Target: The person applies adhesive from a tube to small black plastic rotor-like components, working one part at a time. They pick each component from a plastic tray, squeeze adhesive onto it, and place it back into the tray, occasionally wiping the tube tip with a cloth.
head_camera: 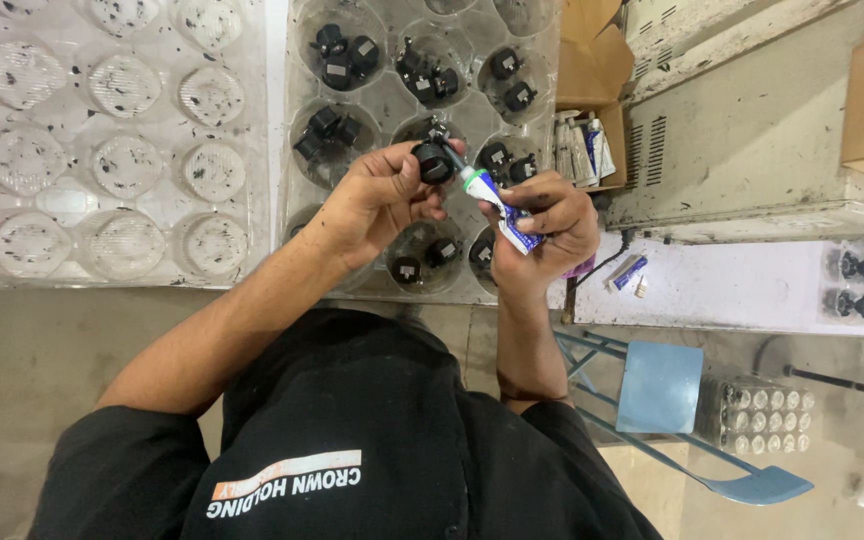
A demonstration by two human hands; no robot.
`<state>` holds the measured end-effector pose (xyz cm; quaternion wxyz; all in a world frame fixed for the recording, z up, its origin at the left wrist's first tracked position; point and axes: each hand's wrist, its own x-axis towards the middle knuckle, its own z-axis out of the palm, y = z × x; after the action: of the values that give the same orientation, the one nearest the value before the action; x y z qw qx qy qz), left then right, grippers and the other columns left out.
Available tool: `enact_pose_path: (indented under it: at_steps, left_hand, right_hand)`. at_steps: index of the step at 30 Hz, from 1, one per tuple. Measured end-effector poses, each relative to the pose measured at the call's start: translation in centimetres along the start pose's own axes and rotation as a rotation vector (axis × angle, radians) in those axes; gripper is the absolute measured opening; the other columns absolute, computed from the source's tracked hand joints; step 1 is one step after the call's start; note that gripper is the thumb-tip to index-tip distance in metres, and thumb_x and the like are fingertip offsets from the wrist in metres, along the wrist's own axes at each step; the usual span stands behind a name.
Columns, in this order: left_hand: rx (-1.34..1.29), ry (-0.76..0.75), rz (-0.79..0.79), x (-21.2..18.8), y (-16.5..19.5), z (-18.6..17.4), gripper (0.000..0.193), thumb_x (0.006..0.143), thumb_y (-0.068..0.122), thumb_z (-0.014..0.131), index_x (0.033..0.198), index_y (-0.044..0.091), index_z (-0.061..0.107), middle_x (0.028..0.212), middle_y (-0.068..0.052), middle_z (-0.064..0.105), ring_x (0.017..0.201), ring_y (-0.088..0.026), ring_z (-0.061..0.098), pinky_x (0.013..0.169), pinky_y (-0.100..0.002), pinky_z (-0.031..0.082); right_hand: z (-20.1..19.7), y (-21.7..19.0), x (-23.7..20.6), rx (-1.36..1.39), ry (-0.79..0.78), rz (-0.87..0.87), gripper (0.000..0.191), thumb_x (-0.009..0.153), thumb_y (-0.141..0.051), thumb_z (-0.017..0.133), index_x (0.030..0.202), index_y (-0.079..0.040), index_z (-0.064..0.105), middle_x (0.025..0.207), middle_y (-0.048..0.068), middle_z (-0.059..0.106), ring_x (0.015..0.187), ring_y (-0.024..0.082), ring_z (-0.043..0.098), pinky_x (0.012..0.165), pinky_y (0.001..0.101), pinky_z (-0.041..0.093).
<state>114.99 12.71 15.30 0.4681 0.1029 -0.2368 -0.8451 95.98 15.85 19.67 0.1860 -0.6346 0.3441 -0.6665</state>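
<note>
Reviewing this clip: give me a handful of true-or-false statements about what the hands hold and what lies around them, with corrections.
1. The left hand holds a small black part. True.
2. The right hand holds a screwdriver. False: it holds a small white and blue tube, its tip at the black part.
3. The clear tray under the hands has black parts in its round pockets. True.
4. The tray at the left is packed with black parts. False: its pockets show pale round pieces with dark specks.
5. A blue chair stands at lower right. True.
</note>
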Motion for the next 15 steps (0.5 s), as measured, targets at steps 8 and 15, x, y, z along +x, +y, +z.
enact_pose_path:
  at_steps: [8, 15]
  left_hand:
    - [0.587, 0.041, 0.289, 1.0, 0.9, -0.1, 0.042, 0.093, 0.000, 0.081, 0.131, -0.003, 0.065, 0.119, -0.008, 0.074, 0.103, -0.014, 0.071, 0.093, -0.035, 0.062]
    - [1.579, -0.211, 0.184, -0.3, 2.3, -0.2, 0.036, 0.078, 0.005, 0.080, 0.113, 0.006, 0.074, 0.106, -0.012, 0.075, 0.095, -0.028, 0.075, 0.082, -0.040, 0.061]
  right_hand:
    - [-1.6, -0.2, -0.9, 0.181, 0.193, 0.196, 0.048, 0.085, 0.014, 0.086, 0.096, -0.007, 0.044, 0.091, 0.008, 0.060, 0.081, 0.015, 0.057, 0.073, 0.0241, 0.049]
    - [-6.1, -0.3, -2.6, 0.152, 0.313, 0.216, 0.044, 0.090, 0.012, 0.083, 0.098, -0.008, 0.044, 0.091, 0.011, 0.059, 0.080, 0.015, 0.054, 0.078, 0.0240, 0.046]
